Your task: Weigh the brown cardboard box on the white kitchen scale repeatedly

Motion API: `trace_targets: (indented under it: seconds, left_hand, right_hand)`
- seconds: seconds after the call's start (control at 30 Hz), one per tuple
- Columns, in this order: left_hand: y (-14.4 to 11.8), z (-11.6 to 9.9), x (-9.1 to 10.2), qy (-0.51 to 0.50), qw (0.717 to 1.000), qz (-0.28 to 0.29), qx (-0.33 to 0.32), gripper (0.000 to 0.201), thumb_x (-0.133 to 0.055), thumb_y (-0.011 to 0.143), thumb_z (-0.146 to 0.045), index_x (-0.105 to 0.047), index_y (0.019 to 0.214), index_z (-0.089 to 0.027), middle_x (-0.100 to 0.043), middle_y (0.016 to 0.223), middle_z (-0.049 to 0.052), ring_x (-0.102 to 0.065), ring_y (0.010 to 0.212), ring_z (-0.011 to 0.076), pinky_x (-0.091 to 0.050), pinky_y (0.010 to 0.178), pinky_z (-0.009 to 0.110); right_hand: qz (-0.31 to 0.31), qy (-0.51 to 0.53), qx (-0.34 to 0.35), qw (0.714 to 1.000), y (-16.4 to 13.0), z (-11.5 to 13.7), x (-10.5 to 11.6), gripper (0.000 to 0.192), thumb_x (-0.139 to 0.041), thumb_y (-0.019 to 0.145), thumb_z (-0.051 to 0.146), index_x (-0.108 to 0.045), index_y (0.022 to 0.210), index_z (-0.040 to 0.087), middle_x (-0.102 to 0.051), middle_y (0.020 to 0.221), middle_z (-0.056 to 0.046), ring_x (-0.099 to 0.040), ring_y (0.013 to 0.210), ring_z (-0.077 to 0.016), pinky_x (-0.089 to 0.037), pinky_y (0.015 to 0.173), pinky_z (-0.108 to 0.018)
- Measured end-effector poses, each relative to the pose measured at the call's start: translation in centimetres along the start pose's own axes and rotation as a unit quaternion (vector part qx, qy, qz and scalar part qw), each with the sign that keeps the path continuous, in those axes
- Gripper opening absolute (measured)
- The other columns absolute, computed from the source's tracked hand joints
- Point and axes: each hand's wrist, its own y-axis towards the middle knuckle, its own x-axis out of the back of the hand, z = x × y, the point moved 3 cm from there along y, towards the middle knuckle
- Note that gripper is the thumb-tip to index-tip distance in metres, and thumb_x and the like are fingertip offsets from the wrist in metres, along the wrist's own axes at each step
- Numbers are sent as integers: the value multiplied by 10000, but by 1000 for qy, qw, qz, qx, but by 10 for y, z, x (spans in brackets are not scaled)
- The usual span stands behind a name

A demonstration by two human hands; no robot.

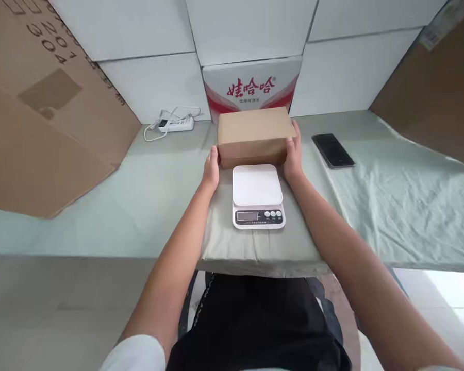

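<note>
A closed brown cardboard box [253, 135] stands on the cloth-covered table [147, 206], just behind a small white kitchen scale [258, 195]. My left hand [211, 169] presses against the box's left end and my right hand [294, 154] clasps its right end, so both hands grip the box between them. The scale's platform is bare, and its display and buttons face me.
A black phone [333, 150] lies flat to the right of the box. A white power strip with its cable [175, 123] sits at the back left. A red-and-white printed carton [251, 87] stands behind the box, among white boxes. Large brown cardboard sheets [42, 118] lean on both sides.
</note>
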Motion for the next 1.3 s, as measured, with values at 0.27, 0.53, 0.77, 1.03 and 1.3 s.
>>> trace_targets:
  seconds: [0.27,0.53,0.77,1.03,1.3]
  left_hand:
    - [-12,-6,0,16,999,20,-26,944,-483,945,-1028,-808,1384,-259,-818,1524,133,-632,1639,380,-539,1337,480]
    - [-15,-10,2,11,999,21,-34,934,-496,935,-1032,-825,1352,-264,-815,1540,125,-632,1642,388,-534,1364,503]
    - [-3,3,17,20,1000,-13,-16,980,-450,954,-1031,-805,1412,-241,-758,1627,151,-594,1678,377,-484,1406,514]
    - [5,-20,4,39,993,-9,-114,1011,-487,898,-1069,-847,1262,-197,-870,1331,175,-735,1499,396,-560,1294,508]
    - [-88,-66,13,84,979,17,-187,835,-446,1068,-893,-823,1397,-224,-835,1475,155,-711,1537,362,-559,1286,460]
  right_hand:
    - [10,-11,-3,1000,-3,-13,4,1050,-527,888,1042,-433,1727,417,-534,1825,-43,-470,1739,-370,-295,1496,-691]
    - [1,-12,-5,1000,-9,2,3,1049,-535,879,1052,-465,1705,410,-526,1830,-52,-469,1734,-379,-295,1492,-705]
    - [-34,5,-38,999,-17,13,2,1131,-579,821,1064,-540,1675,324,-558,1808,-93,-382,1793,-410,-260,1513,-692]
    - [4,-9,26,1000,-9,53,-4,1164,-527,823,1074,-597,1687,299,-601,1800,-105,-387,1804,-383,-215,1541,-593]
    - [25,-45,108,993,-65,96,32,1090,-511,922,1010,-478,1787,348,-492,1896,-80,-389,1811,-412,-237,1532,-631]
